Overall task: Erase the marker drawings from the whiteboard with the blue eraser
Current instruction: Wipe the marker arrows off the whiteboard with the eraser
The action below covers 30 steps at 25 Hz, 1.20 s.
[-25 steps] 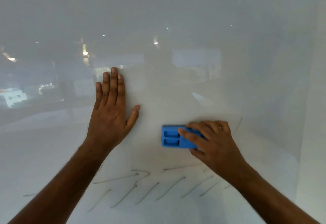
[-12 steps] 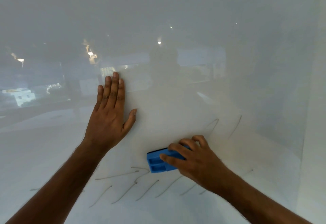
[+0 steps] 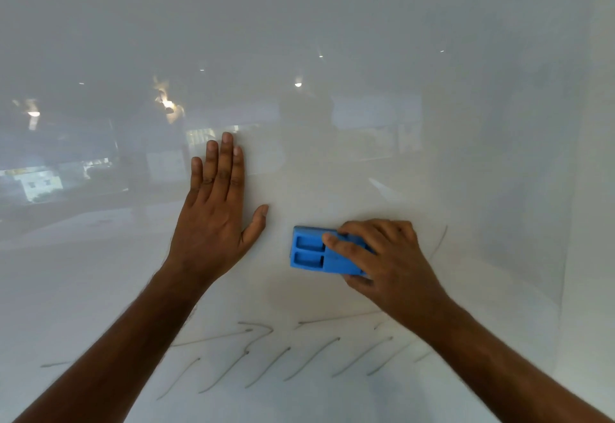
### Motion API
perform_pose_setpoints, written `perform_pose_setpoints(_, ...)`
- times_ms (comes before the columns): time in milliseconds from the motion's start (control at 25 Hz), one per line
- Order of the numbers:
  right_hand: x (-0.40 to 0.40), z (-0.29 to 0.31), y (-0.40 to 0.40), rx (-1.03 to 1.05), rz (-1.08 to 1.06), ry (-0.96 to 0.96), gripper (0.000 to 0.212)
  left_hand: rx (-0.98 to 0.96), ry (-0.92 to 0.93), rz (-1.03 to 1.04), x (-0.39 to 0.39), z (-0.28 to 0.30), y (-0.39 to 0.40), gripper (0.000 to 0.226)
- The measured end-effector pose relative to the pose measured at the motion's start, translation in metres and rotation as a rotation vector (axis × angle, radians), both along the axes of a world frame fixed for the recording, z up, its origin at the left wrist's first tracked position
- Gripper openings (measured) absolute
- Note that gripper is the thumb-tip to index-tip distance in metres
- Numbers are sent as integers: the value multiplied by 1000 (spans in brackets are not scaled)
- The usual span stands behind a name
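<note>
A glossy whiteboard (image 3: pixel 366 56) fills the view. My right hand (image 3: pixel 389 263) grips the blue eraser (image 3: pixel 316 251) and presses it flat on the board, right of centre. My left hand (image 3: pixel 216 219) lies flat on the board to the eraser's left, fingers together and pointing up. Grey marker strokes (image 3: pixel 293 356) run in a slanted row below both hands, partly hidden by my forearms. One thin curved stroke (image 3: pixel 441 243) shows just right of my right hand.
The whiteboard's right edge (image 3: pixel 565 256) meets a pale wall (image 3: pixel 595 289). Reflections of room lights and windows (image 3: pixel 166 106) show in the board's upper left.
My right hand swept the eraser down-left to the stroke row, then back up to about where it began. The short curved stroke near it is gone. My left hand stayed flat.
</note>
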State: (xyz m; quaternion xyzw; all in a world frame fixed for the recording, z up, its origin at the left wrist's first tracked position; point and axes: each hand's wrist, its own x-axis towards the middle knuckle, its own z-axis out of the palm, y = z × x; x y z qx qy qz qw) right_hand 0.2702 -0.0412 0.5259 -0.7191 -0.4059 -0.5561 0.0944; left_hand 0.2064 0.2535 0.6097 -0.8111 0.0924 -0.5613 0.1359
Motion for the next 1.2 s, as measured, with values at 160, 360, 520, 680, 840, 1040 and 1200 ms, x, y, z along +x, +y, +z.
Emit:
perform_pose_setpoints(160, -3, -53, -9, -185, -12, -26, 61, 1, -11, -2, 2, 1, -5, 88)
perform_pose_setpoints(360, 9, -50, -56, -128, -62, -55, 62, -2, -16, 0, 3, 1, -7, 89)
perform_pose_setpoints(520, 15, -4, -79, 48, -100, -4, 60, 30, -31, 10, 4, 1, -12, 89)
perform_pose_setpoints(680, 13, 16, -64, 144, -60, 62, 58, 34, -23, -4, 11, 7, -30, 90)
perform_pose_setpoints(840, 13, -27, -56, -37, -15, 51, 73, 31, -31, -4, 15, 7, -41, 91)
perform_pose_setpoints(1040, 20, -68, -95, -107, -90, 10, 77, 26, -34, -2, 15, 6, -43, 90)
perform_pose_setpoints(1200, 25, -36, -132, 34, -108, 11, 59, 22, -40, 1, 16, 3, -47, 90)
